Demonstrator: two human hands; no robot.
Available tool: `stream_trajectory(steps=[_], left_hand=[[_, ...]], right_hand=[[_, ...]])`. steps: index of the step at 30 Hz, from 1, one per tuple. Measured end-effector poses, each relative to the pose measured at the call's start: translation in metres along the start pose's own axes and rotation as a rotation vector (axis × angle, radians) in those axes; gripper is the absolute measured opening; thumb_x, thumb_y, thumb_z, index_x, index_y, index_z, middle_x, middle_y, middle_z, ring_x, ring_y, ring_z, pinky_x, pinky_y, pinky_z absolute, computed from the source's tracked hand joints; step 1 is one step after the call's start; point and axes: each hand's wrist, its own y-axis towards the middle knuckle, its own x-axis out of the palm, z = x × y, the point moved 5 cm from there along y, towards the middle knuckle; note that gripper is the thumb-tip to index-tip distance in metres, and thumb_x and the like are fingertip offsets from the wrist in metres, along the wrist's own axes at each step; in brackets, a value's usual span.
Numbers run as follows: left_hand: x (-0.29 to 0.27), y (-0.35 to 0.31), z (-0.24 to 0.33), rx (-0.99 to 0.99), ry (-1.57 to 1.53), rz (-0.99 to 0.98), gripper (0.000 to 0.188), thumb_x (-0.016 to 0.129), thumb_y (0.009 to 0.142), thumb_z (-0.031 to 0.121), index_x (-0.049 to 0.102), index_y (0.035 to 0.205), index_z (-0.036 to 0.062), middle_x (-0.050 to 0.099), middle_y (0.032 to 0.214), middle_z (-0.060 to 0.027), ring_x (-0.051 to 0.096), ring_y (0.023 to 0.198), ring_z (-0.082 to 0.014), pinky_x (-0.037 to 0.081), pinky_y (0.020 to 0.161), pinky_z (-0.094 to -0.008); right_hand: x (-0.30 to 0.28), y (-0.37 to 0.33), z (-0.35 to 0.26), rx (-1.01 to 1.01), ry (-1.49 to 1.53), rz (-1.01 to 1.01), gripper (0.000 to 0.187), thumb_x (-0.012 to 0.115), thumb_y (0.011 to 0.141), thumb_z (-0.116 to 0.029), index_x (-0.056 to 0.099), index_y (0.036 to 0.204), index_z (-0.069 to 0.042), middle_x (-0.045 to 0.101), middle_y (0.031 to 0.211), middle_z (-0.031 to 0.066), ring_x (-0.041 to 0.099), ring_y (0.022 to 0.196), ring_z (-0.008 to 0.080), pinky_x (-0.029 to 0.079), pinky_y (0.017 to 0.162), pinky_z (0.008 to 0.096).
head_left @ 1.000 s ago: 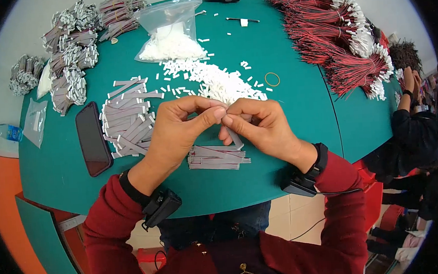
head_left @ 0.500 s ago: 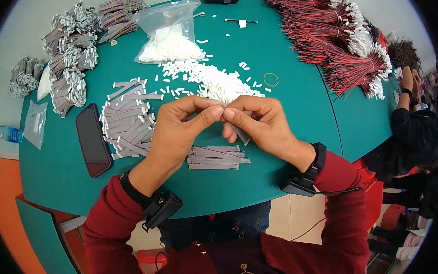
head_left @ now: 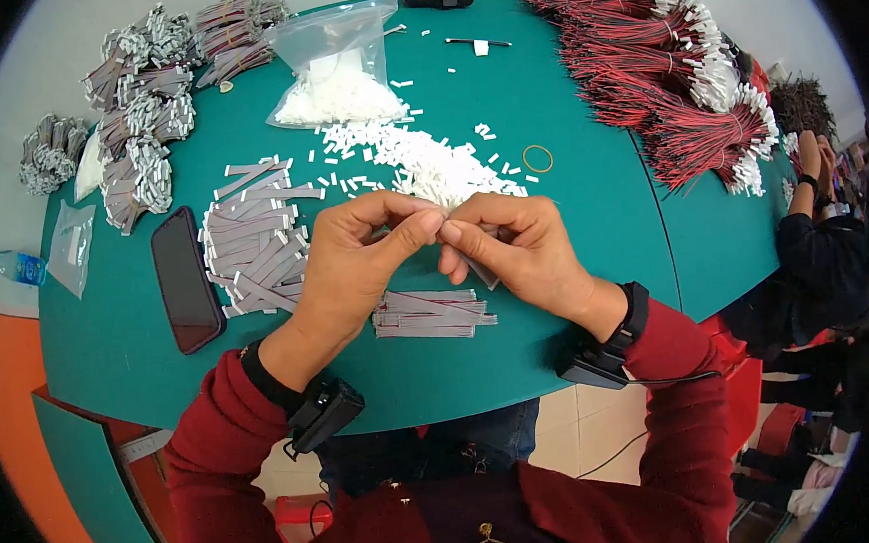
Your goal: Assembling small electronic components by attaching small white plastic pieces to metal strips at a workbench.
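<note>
At the centre of the frame, the left hand (head_left: 354, 261) and right hand (head_left: 513, 252) meet fingertip to fingertip, both pinching a grey ribbon cable (head_left: 481, 267) above the green table (head_left: 575, 293), just over a small cable stack (head_left: 432, 313).

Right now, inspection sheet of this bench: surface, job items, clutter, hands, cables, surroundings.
Surface: green table, crowded.
Job's things: grey ribbon strip pinched between both hands; small stack of strips beneath them; loose white connectors.
Clutter: black phone, rubber band, plastic bag, bundled grey strips.
Grippers: left hand and right hand shut on the strip, fingertips meeting.
Cables: red-black wire bundles at far right.
Surroundings: another person's sleeve, water bottle.
</note>
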Motion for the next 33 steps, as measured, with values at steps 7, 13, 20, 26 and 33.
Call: stream_trajectory(steps=[7,13,20,26,33], left_hand=[[-0.0028,0.0008,-0.0018,0.037,0.096,0.018,0.013,0.063,0.083,0.016,0.063,0.087,0.0032,0.059,0.075,0.0011,0.046,0.064,-0.0044,0.035,0.059,-0.0184],[-0.0048,0.0035,-0.0025,-0.081,0.027,0.016,0.014,0.061,0.085,0.017,0.062,0.084,0.0030,0.059,0.073,0.0008,0.046,0.064,-0.0044,0.035,0.058,-0.0185],[-0.0031,0.0020,-0.0013,0.061,0.087,0.038,0.014,0.064,0.083,0.014,0.063,0.083,0.0006,0.060,0.072,0.0003,0.052,0.067,-0.0035,0.039,0.060,-0.0185],[-0.0043,0.0015,-0.0035,0.056,0.178,0.041,0.010,0.063,0.083,0.012,0.062,0.082,0.0016,0.060,0.075,-0.0008,0.054,0.071,-0.0061,0.042,0.067,-0.0195],[-0.0056,0.0032,-0.0017,0.037,0.192,0.022,0.012,0.061,0.085,0.012,0.061,0.080,0.0017,0.060,0.075,-0.0009,0.053,0.071,-0.0058,0.042,0.065,-0.0192]], right_hand=[[0.0010,0.0006,0.0005,0.068,-0.014,-0.018,0.016,0.054,0.090,-0.013,0.060,0.084,0.001,0.059,0.067,0.0013,0.053,0.059,0.0044,0.043,0.053,0.0181],[-0.0027,0.0025,0.0042,0.046,-0.019,0.008,0.016,0.055,0.089,-0.015,0.060,0.083,-0.001,0.059,0.066,0.0009,0.053,0.057,0.0039,0.040,0.049,0.0172],[0.0003,0.0014,0.0066,0.036,-0.015,0.011,0.018,0.056,0.089,-0.018,0.061,0.082,-0.003,0.060,0.064,0.0003,0.053,0.055,0.0032,0.036,0.044,0.0152],[-0.0010,0.0024,0.0088,0.078,0.032,0.032,0.018,0.056,0.089,-0.016,0.062,0.082,-0.001,0.060,0.067,0.0012,0.053,0.058,0.0045,0.040,0.049,0.0164],[-0.0035,0.0026,0.0078,0.050,0.008,0.013,0.017,0.057,0.088,-0.015,0.062,0.083,0.001,0.060,0.069,0.0025,0.054,0.059,0.0055,0.043,0.053,0.0179]])
